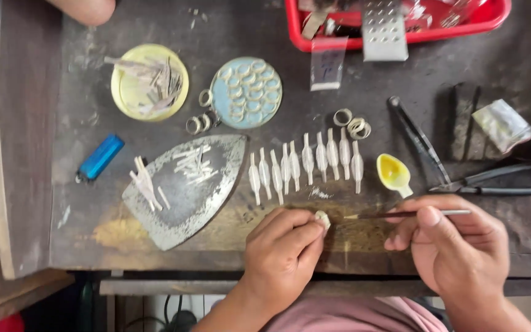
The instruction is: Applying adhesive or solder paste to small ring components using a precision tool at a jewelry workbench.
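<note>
At the far left lies a blue lighter [99, 157] on the dark work table [32, 154]. Next to it, higher up, sits a yellow lid [149, 83] with thin pale strips in it. Below the lid lies a flat metal plate shaped like an iron [185, 193], with more little strips on top. A round blue lid [246, 92] holds many small rings. A row of pale leaf-shaped pieces [305, 163] lies side by side, each one pointing up and down.

Just under that row is the left hand [281, 252]. Its thumb and fingers are pinched tight on one small pale piece [322, 219], held up at the fingertips. The piece peeks out on the right side of the hand.

To the right of the piece is a thin brush [410, 214]. It lies sideways, flat across, with its tip pointing left at the piece. The tip is just beside the piece; whether it touches is too small to tell. The right hand [456, 246] grips the brush like a pencil, near its middle. So the piece lies straight left of the brush tip.

Above the brush sits a small yellow spoon-shaped dish [393, 172]. Farther right lie dark tweezers [419, 141] and pliers [493, 181]. A red tray [394, 42] is at the top.
</note>
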